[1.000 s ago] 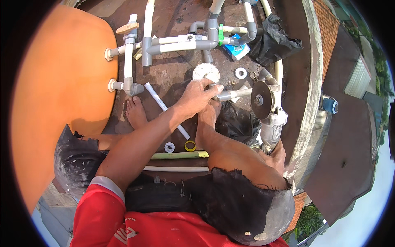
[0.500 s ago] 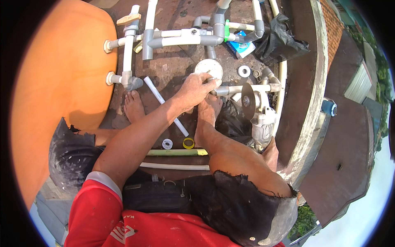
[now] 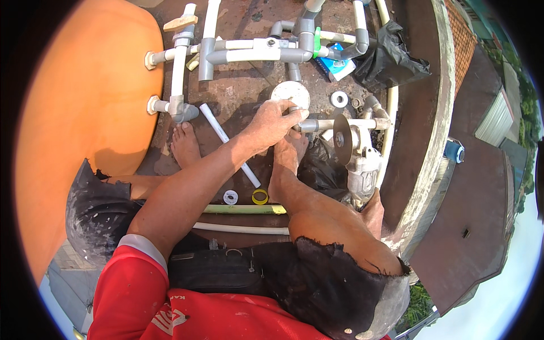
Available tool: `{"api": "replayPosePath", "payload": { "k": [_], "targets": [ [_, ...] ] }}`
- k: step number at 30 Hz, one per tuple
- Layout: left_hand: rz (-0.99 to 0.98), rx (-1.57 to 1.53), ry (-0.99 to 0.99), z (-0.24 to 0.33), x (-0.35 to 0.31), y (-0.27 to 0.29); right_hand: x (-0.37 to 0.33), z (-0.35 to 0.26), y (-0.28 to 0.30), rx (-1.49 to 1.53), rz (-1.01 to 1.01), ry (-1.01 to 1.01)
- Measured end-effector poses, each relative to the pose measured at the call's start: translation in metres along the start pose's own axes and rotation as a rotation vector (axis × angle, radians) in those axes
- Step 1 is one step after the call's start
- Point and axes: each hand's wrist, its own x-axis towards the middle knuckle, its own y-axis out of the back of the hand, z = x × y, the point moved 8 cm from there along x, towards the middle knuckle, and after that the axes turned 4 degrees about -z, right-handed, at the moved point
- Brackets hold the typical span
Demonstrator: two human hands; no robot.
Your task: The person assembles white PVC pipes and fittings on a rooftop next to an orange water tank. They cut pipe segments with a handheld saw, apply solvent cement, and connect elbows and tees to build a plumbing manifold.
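Note:
My left hand (image 3: pixel 273 123) is closed on the grey fitting (image 3: pixel 309 125) at the near end of a short white pipe (image 3: pixel 328 124). My right hand (image 3: pixel 373 214), partly hidden by my right knee, grips the rear of an angle grinder (image 3: pixel 362 175). The grinder's dark cutting disc (image 3: pixel 342 140) stands upright against or just beside the pipe; whether it touches cannot be told. Just beyond my left fingers lies a round whitish lid or disc (image 3: pixel 290 95). My bare right foot (image 3: pixel 290 148) is below the left hand.
An orange tank (image 3: pixel 90 85) rises on the left with white and grey pipework (image 3: pixel 249 55) beside it. A loose white pipe (image 3: pixel 229 144), a yellow tape ring (image 3: pixel 259 196) and a white spool (image 3: pixel 230 197) lie nearby. A black plastic bag (image 3: pixel 391 59) and blue box (image 3: pixel 337 68) sit beyond; a ledge (image 3: pixel 422 164) runs along the right.
The view has shifted slightly, so the pipework appears a little farther right. Both hands keep their holds, and the grinder stays by the pipe.

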Motion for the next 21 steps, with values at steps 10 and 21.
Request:
{"api": "replayPosePath", "payload": {
  "k": [10, 21],
  "targets": [
    [0.002, -0.028, -0.007, -0.007, 0.002, 0.003, 0.002, -0.009, -0.004, -0.028, -0.017, 0.056],
    [0.005, -0.027, -0.014, -0.001, -0.001, -0.002, -0.002, -0.020, 0.000, -0.079, -0.009, 0.077]
  ]
}}
